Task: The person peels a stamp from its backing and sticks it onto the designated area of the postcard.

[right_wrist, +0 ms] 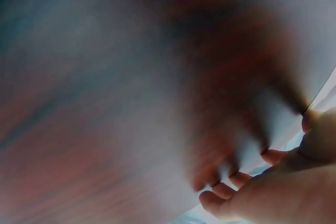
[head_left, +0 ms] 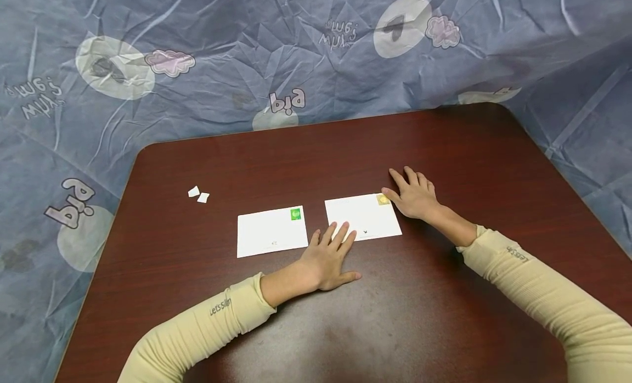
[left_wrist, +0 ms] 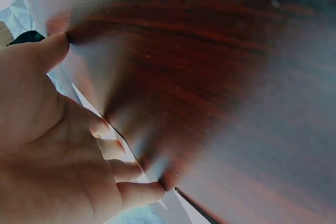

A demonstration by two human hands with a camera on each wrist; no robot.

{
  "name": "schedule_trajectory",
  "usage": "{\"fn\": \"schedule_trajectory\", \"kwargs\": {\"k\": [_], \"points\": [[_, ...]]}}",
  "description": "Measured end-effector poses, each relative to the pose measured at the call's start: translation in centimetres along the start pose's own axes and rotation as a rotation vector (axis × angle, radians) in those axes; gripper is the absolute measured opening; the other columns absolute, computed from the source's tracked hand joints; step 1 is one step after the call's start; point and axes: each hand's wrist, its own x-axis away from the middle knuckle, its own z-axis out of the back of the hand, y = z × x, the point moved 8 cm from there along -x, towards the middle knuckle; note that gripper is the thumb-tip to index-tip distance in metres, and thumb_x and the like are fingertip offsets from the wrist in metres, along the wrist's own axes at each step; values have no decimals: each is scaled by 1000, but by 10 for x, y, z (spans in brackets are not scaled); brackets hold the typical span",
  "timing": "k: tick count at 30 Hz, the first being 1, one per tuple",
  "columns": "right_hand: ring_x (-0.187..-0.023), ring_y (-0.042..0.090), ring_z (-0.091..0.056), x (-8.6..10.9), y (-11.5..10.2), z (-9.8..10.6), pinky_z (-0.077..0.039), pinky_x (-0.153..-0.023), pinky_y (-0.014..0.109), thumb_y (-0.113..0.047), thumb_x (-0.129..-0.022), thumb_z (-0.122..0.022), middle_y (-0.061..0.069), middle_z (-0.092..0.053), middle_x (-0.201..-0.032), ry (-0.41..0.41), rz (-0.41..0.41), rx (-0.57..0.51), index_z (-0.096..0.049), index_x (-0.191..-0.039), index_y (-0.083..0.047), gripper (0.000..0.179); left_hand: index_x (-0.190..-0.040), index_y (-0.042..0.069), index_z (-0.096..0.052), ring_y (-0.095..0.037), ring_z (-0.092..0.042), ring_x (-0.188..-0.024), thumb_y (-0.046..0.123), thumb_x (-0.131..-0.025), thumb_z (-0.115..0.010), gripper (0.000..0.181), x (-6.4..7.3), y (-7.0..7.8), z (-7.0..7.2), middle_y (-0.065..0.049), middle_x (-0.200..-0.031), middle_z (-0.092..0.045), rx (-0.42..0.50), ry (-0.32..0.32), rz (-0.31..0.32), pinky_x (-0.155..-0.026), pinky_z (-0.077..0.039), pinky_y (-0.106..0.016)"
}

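Observation:
A white envelope (head_left: 362,215) with a gold stamp (head_left: 382,200) at its upper right corner lies flat on the dark wooden table (head_left: 316,169). My left hand (head_left: 328,259) is spread over its lower left corner, fingertips on the paper, thumb out to the right. At the stamped corner, the thumb of my right hand (head_left: 413,197) reaches the stamp's edge, while the other fingers rest spread on the wood. To the left lies a second white envelope (head_left: 269,232) with a green stamp (head_left: 295,213), beside the left hand's little finger. In the wrist views the left palm (left_wrist: 47,140) and right palm (right_wrist: 294,187) hold nothing.
Two small white paper pieces (head_left: 194,191) lie at the table's left side. Behind and around the table hangs a wrinkled blue-grey printed cloth (head_left: 222,70). Cream sleeves (head_left: 197,328) cover both forearms.

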Motion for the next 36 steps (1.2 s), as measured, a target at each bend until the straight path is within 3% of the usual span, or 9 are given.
{"fn": "schedule_trajectory", "kwargs": {"k": [3, 11, 27, 36], "points": [[-136, 52, -1, 0, 0, 0, -4, -104, 66, -53, -101, -29, 30, 0, -152, 6, 4, 16, -11, -152, -4, 73, -154, 18, -2, -24, 1, -144, 67, -93, -29, 83, 0, 0, 0, -4, -159, 5, -1, -4, 2, -112, -15, -46], [-136, 52, -6, 0, 0, -1, -8, -104, 66, -70, -86, -46, 30, -3, -152, 8, -3, 74, -12, -152, -4, 100, -154, 18, -3, -24, 0, -144, 67, -93, -30, 83, -1, 0, -1, -4, -159, 4, 1, 2, -2, -112, -16, -46], [-136, 52, -5, 2, 3, 2, -6, -104, 65, -53, -101, -31, 29, -2, -152, 14, 18, 71, -13, -153, -7, 72, -154, 18, -1, -24, 0, -144, 68, -93, -28, 84, -1, 0, 0, -4, -159, 5, -43, 5, -1, -112, -17, -45], [-135, 52, -7, 2, 2, 0, -6, -104, 64, -49, -102, -31, 30, -4, -152, 17, 18, 101, -14, -152, -6, 69, -154, 17, -4, -25, -3, -144, 69, -92, -27, 84, -2, 1, 3, -6, -159, 1, -49, -15, -17, -111, -21, -46]]}}
